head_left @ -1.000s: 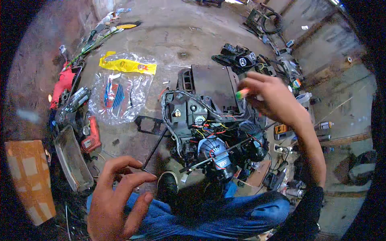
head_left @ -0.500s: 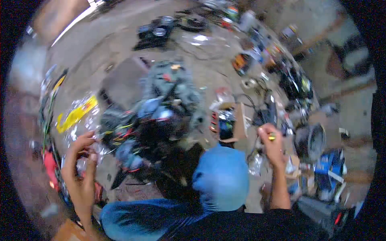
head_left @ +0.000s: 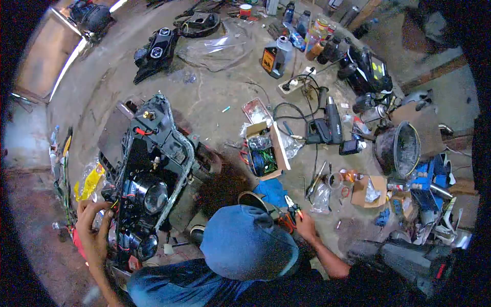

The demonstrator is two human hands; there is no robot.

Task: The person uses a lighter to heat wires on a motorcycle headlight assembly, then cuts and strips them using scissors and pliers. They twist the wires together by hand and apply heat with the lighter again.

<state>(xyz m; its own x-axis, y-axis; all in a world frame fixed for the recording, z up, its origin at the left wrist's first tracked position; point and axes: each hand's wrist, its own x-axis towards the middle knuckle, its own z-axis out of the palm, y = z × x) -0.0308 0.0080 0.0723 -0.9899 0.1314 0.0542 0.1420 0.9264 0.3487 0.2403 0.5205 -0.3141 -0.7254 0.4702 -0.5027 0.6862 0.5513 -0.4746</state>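
Note:
My left hand (head_left: 94, 227) is beside the motorcycle headlight assembly (head_left: 154, 198), at its left edge. Its thumb and index finger pinch a thin yellow wire (head_left: 115, 203); the wire's far end is lost among the dark parts. The assembly has a black frame with round lenses, and a red connector (head_left: 145, 132) shows near its top. At the right of my knee, my right hand (head_left: 307, 227) is closed around a pair of pliers (head_left: 290, 202), jaws pointing up and away. A blue cloth (head_left: 271, 192) lies on the floor just beyond the pliers.
A cardboard box of wires (head_left: 280, 148) stands ahead on the floor. Right of it lie a heat gun (head_left: 332, 123) and a power strip (head_left: 291, 87). Farther right are a metal bucket (head_left: 401, 148) and a small open carton (head_left: 369, 192). My denim-covered knee (head_left: 245, 245) is in front.
The view has turned and sharpened. My right hand has moved lower and nearer my knee, with the pliers now plainly visible. My left hand's fingers have come to the yellow wire.

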